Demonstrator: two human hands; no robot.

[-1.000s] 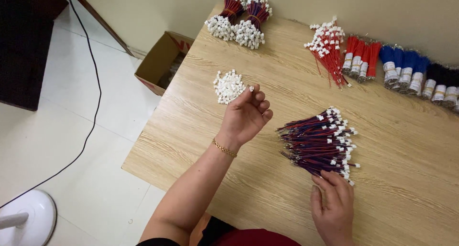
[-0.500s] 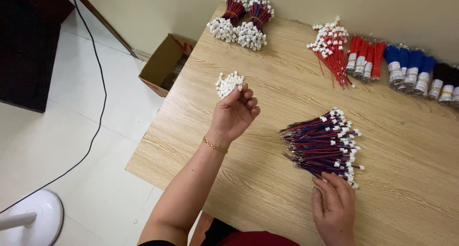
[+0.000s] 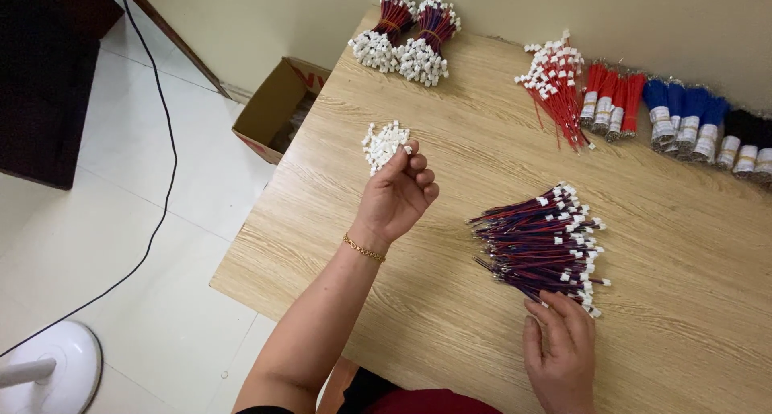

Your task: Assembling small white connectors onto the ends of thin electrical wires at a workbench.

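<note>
white connectors [image 3: 384, 143] pinched at by left hand [image 3: 398, 197]; right hand [image 3: 561, 350] spread on wire bundle [image 3: 540, 241].

small heap of white plastic connectors [image 3: 383, 143] lies on the wooden table [image 3: 450, 301] near its left edge; fanned pile of red-blue wires [image 3: 540, 241] with white plugs, mid-table.

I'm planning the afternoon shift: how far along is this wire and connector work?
Looks done: two bound bundles with white plugs lie at the table's far edge, beside a loose red bunch. In hand: the left hand pinches a white connector at the small pile; the right hand rests on the loose wire heap. Left: that heap, unbound, and the red, blue and black rolls.
</note>
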